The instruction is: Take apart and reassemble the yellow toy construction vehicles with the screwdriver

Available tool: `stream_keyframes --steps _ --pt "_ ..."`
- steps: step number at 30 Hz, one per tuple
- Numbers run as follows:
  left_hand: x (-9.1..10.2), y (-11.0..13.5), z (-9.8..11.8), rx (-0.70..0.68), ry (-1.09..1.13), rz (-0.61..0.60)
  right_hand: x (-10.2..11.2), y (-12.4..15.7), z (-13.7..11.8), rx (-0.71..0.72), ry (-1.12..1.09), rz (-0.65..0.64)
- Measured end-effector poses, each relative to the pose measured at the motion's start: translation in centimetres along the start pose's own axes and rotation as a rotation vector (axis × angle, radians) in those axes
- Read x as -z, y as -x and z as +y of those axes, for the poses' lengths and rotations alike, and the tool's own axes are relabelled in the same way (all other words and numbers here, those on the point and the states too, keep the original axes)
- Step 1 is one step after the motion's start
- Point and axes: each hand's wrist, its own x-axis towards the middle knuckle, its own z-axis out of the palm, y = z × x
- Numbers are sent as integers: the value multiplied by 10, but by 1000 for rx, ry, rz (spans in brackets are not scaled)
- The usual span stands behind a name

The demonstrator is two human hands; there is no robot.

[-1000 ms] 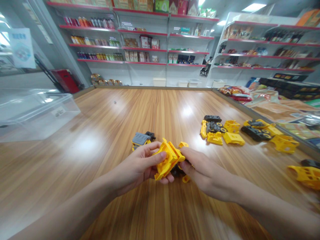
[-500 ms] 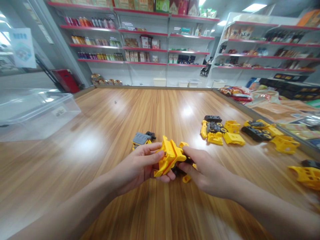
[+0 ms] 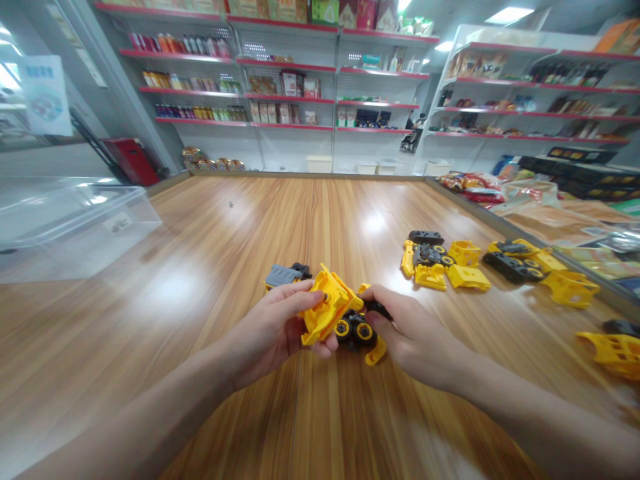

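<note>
My left hand [image 3: 273,330] grips a yellow toy body shell [image 3: 325,310], thumb on top and fingers underneath. My right hand [image 3: 413,333] pinches a black toy chassis with yellow wheels [image 3: 356,329] that sits just right of the shell and touches it. Both are held a little above the wooden table [image 3: 200,280]. A curved yellow arm piece [image 3: 376,352] hangs below the chassis. Behind my left hand lies a grey and yellow toy part [image 3: 283,275].
Several loose yellow and black toy parts [image 3: 440,263] lie to the right, more [image 3: 540,267] near the table's right edge, and one yellow piece [image 3: 613,350] at far right. A clear plastic box [image 3: 65,223] stands at the left. Store shelves line the back wall.
The yellow shell has tipped up and shifted slightly left, uncovering the black chassis and its yellow wheels in my right hand. Both hands have stayed in about the same place.
</note>
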Motion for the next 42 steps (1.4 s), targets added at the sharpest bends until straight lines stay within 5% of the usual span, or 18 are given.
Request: stream_keyframes --steps 4,8,14,22,33,42 --pt "-1 -1 1 1 -6 88 4 -2 -2 -102 -32 109" --pt "-1 -2 -1 3 -27 91 4 -4 -5 -131 -120 47" --pt "-1 -4 -5 -34 -145 25 -5 -4 -8 -331 -621 -127" --pt "-3 -2 -6 -10 -197 2 -5 -3 -10 -478 -1032 -146" --pt "2 -3 -13 -40 -211 -80 -6 -1 -10 -526 -1231 -200" --pt "0 -3 -11 -40 -201 -106 -7 3 -8 -489 -1120 -211"
